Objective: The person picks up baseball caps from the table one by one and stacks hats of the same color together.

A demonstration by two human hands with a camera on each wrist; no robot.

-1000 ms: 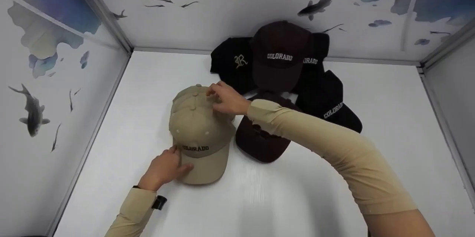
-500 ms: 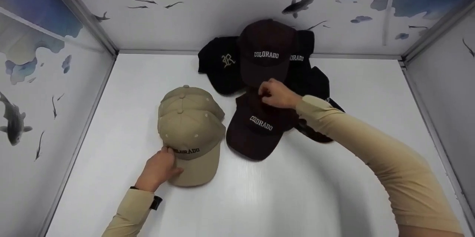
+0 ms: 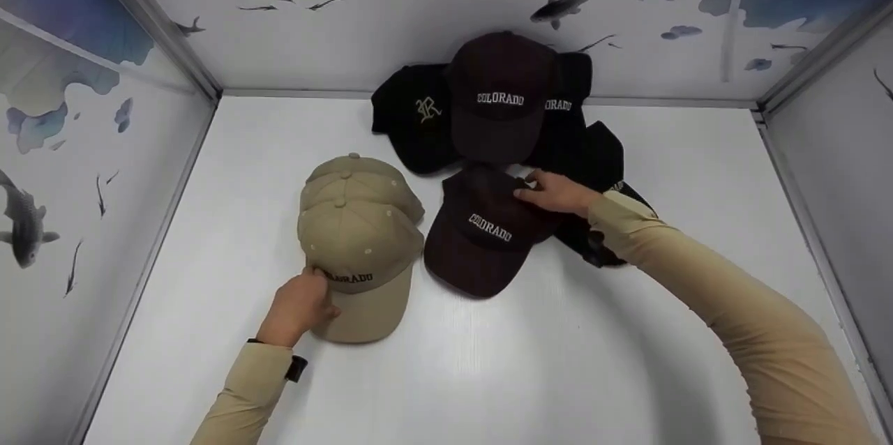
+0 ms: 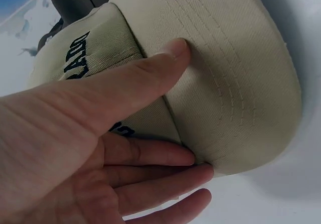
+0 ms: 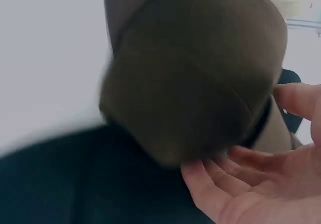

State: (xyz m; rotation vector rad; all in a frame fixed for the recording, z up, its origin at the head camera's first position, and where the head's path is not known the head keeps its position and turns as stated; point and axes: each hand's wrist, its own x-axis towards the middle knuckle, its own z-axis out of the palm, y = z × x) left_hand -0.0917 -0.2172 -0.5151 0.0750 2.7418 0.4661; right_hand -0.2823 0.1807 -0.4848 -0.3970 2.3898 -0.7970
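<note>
Arrangement seems under way: the front tan cap (image 3: 352, 246) is pinched at its brim (image 3: 370, 316) by fingers of the left hand (image 3: 296, 305); the lower maroon cap (image 3: 481, 243) is gripped beneath fingers of the right hand (image 3: 558, 192); next, careful straightening seems needed.

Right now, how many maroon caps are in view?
2: the rear maroon cap, overlapping black caps near the back wall, and the front maroon cap, held by the right hand. Others may be hidden.

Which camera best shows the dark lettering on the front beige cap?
The head view: most of the lettering shows unbroken, only its start hidden by the left hand. Left wrist view is closer, but the thumb covers its middle; right wrist shows none.
</note>
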